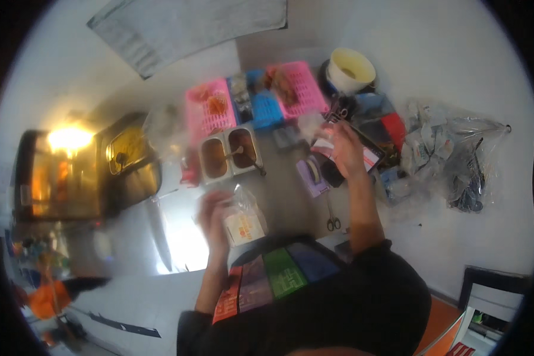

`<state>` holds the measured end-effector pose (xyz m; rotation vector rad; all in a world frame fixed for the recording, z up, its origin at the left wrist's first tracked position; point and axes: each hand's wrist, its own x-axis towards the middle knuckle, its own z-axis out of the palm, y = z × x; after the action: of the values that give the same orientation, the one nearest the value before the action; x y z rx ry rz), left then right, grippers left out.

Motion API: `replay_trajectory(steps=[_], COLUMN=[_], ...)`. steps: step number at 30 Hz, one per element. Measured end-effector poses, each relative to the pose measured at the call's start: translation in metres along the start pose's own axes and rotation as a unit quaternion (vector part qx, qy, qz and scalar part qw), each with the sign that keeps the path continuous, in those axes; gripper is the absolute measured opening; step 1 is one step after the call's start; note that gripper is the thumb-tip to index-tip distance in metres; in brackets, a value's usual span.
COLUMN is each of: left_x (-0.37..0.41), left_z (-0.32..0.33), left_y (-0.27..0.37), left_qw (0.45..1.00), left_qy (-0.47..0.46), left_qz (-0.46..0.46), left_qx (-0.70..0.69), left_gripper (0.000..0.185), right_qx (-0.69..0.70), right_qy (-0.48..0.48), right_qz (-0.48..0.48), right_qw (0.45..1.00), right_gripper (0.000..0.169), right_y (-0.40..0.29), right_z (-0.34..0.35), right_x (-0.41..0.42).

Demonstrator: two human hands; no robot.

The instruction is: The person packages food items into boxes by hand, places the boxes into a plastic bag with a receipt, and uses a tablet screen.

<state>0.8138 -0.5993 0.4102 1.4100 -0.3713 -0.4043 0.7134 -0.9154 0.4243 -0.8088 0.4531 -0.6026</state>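
My left hand (214, 216) is blurred beside a white printed paper package in a clear plastic bag (244, 227) near the counter's front edge; whether it grips the bag cannot be told. My right hand (345, 147) reaches over a tablet-like device with a lit screen (372, 156), fingers over its upper part; its hold is unclear. Left of the device stands a purple tape dispenser (312, 175), with scissors (333, 220) below it. Two metal food pans (216, 158) with reddish-brown contents and utensils sit beyond my left hand.
Pink baskets (309, 91) and a blue basket (267, 109) line the wall, near a cream bucket (350, 71). A lit warming cabinet (64, 178) and a pan of yellow food (131, 149) stand left. Plastic bags (467, 169) hang right. A person's orange clothing (49, 300) shows lower left.
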Motion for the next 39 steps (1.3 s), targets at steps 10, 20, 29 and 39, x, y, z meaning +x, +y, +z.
replay_trajectory(steps=[10, 20, 29, 39], left_x=[-0.018, -0.018, -0.049, -0.070], left_z=[0.015, -0.094, -0.164, -0.183], left_y=[-0.037, -0.025, -0.011, -0.002], left_qw=[0.970, 0.740, 0.676, 0.690], left_qy=[-0.165, -0.127, -0.274, -0.243], left_qz=[-0.146, 0.262, 0.209, 0.311], left_qx=[-0.105, 0.607, 0.651, 0.606], left_gripper=[0.022, 0.028, 0.012, 0.010], right_qx=[-0.058, -0.268, -0.647, -0.607], right_qy=[-0.211, -0.123, -0.447, -0.507], right_qz=[0.053, -0.206, -0.019, 0.092], right_qw=[0.974, 0.933, 0.618, 0.606], right_gripper=[0.020, 0.019, 0.016, 0.025], right_y=[0.056, 0.121, 0.230, 0.379], right_z=[0.054, 0.071, 0.139, 0.096], right_x=[-0.127, -0.107, -0.116, -0.126])
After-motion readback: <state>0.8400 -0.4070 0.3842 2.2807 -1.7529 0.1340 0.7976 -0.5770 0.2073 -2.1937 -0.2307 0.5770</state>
